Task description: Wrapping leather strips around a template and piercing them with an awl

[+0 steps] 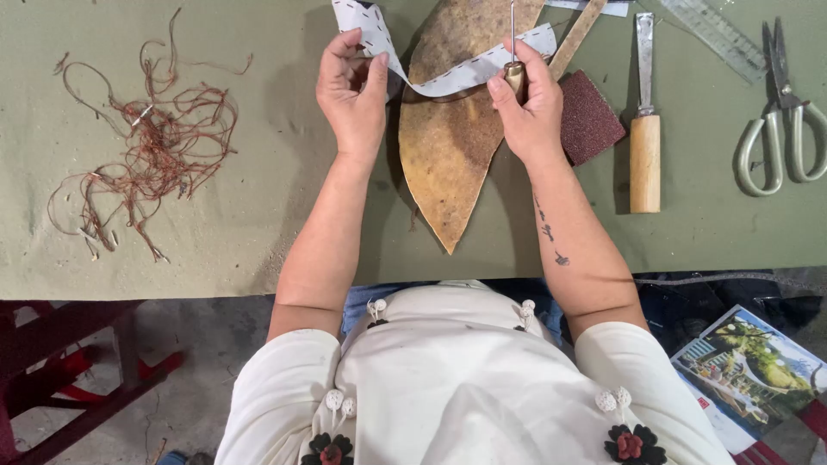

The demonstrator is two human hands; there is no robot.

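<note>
A cream garment (pixel 448 379) with dark fabric flowers fills the near edge, and both forearms reach from it over the green bench (pixel 215 215). A leaf-shaped piece of tan leather (pixel 448 146) lies flat on the bench between the hands. Across it runs a pale strip (pixel 448 82) with dashed marks. The left hand (pixel 351 90) pinches the strip's raised end between thumb and fingers. The right hand (pixel 530 108) is clenched round the wooden handle of an awl (pixel 514 52), needle upright, touching the strip. Just beside that hand lies a dark red sanding block (pixel 590 125), then a wooden-handled knife (pixel 644 129) and scissors (pixel 780 120). Well apart to the left lies a tangle of reddish thread (pixel 146 138).
</note>
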